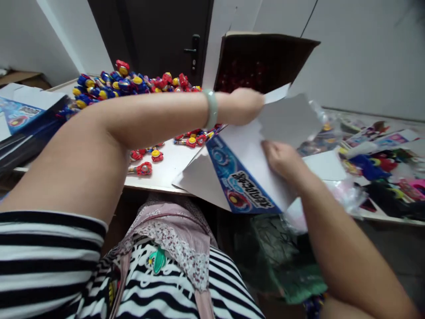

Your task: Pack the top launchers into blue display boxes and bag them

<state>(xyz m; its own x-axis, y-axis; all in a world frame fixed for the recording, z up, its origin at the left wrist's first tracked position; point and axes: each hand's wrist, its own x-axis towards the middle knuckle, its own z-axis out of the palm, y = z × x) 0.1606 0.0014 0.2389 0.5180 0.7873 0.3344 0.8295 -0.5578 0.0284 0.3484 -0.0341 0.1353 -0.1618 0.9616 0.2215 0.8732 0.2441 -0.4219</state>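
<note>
A partly unfolded cardboard box, white inside with a blue printed side panel, is tilted over the table's front edge. My left hand, with a pale green bangle at the wrist, reaches across and is closed at the box's far flaps; its fingertips are mostly hidden. My right hand grips the white board on the near right side, fingers curled. Left of the box, several red toys with yellow round parts lie on the white table. A heap of blue, red and yellow toys stands behind my left forearm.
A large open carton stands behind the box, with dim red items inside. Another printed box sits at the far left. Plastic bags and mixed coloured toys cover the table's right. A green bag is below the edge.
</note>
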